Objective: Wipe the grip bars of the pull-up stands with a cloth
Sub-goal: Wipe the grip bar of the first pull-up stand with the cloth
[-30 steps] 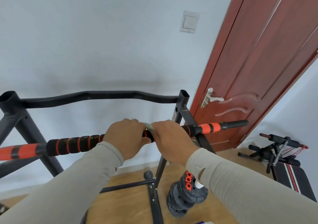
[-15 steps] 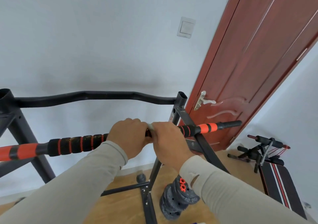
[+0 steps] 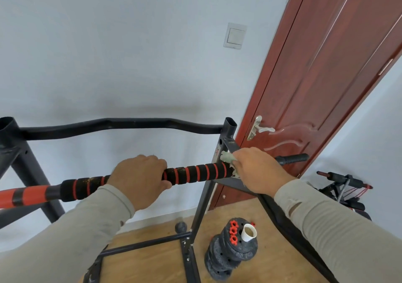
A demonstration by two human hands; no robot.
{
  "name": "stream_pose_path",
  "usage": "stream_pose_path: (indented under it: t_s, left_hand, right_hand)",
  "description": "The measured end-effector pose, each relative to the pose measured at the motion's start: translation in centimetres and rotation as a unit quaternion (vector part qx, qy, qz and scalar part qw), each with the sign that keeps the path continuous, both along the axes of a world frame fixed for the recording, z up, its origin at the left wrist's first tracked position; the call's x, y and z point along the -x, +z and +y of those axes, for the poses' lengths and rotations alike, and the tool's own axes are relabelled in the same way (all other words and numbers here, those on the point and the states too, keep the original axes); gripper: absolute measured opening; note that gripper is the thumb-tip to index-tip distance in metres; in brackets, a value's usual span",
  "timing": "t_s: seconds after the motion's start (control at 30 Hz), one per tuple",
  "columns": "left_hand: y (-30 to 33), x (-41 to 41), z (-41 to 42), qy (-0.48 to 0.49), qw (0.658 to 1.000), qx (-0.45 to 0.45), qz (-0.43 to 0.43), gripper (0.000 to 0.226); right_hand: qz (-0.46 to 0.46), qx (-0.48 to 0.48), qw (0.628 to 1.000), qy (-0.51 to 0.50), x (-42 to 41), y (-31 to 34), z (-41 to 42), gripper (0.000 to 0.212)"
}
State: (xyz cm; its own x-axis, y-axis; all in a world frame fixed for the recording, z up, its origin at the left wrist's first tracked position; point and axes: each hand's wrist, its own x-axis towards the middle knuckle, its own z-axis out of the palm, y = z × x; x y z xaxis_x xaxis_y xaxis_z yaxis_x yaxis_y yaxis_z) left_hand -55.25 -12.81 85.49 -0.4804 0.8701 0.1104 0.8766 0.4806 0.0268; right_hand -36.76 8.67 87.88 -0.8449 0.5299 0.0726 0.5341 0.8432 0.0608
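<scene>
floor: light-brown wooden floor point(image 3: 152, 261)
on it: black steel stand base point(image 3: 143, 244); stack of dark-grey weight plates point(image 3: 226, 258)

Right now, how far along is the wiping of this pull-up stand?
Partway, as far as one frame shows. The right hand presses a pale green cloth around the black-and-red foam grip bar, while the left hand grips it. Brown specks beside the left hand suggest that stretch needs wiping. The curved black upper bar is untouched.

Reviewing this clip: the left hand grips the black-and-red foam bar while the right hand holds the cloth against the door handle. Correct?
Not quite. In the head view the right hand holds the cloth on the foam bar, not the door handle. The left hand does grip the bar.
</scene>
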Motion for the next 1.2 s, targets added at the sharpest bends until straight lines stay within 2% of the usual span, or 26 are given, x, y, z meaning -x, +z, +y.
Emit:
stream_pose_path:
  t_s: [0.13,0.2,0.33,0.4,0.47,0.57,0.63,0.7,0.77,0.87,0.97,1.13,1.2]
  left_hand:
    - [0.1,0.1,0.0,-0.004,1.000,0.003,-0.006,0.032]
    - [0.0,0.1,-0.1,-0.009,1.000,0.000,-0.001,0.032]
    - [-0.1,0.2,-0.1,-0.009,1.000,-0.008,0.000,0.030]
    - [0.1,0.2,-0.3,-0.011,1.000,-0.002,-0.002,0.030]
    - [0.1,0.2,-0.4,-0.011,1.000,-0.001,-0.003,0.032]
    - [0.0,0.0,-0.5,-0.010,1.000,-0.013,-0.010,0.035]
    - [0.0,0.1,-1.1,-0.011,1.000,-0.019,-0.017,0.039]
    - [0.1,0.9,-2.5,-0.002,1.000,-0.017,-0.006,0.046]
    - [0.2,2.1,-4.0,0.017,1.000,-0.003,-0.004,0.041]
    - [0.2,2.8,-5.0,0.029,0.999,0.015,-0.009,0.033]
    - [0.0,2.7,-4.7,0.028,0.999,0.017,0.009,0.032]
    - [-0.3,2.9,-4.8,0.031,0.999,0.007,0.009,0.032]
    - [-0.5,2.8,-4.8,0.036,0.999,0.003,0.019,0.033]
  right_hand:
    - [0.007,-0.043,0.999,0.024,3.2,-1.4,-4.3,0.011]
    - [0.071,-0.025,0.997,0.036,5.1,-2.9,-6.9,0.029]
    - [0.167,-0.015,0.981,0.102,6.0,-4.3,-9.7,0.041]
    - [0.144,-0.028,0.982,0.115,5.0,-4.3,-8.4,0.050]
    - [0.090,-0.048,0.991,0.082,3.8,-4.2,-5.7,0.052]
    - [0.040,-0.060,0.997,0.011,2.7,-2.9,-3.0,0.031]
    - [0.043,-0.041,0.998,0.005,2.5,-2.3,-3.0,0.016]
    - [0.055,-0.030,0.998,0.023,2.7,-2.4,-3.8,0.012]
    - [0.067,-0.038,0.996,0.033,3.1,-2.7,-4.2,0.008]
    - [0.071,-0.067,0.995,0.031,3.9,-2.9,-4.9,0.018]
    - [0.090,-0.056,0.994,0.035,5.6,-3.2,-7.7,0.030]
    - [0.154,-0.028,0.985,0.074,10.3,-5.0,-13.9,0.031]
    - [0.172,-0.004,0.980,0.095,10.9,-6.0,-15.1,0.025]
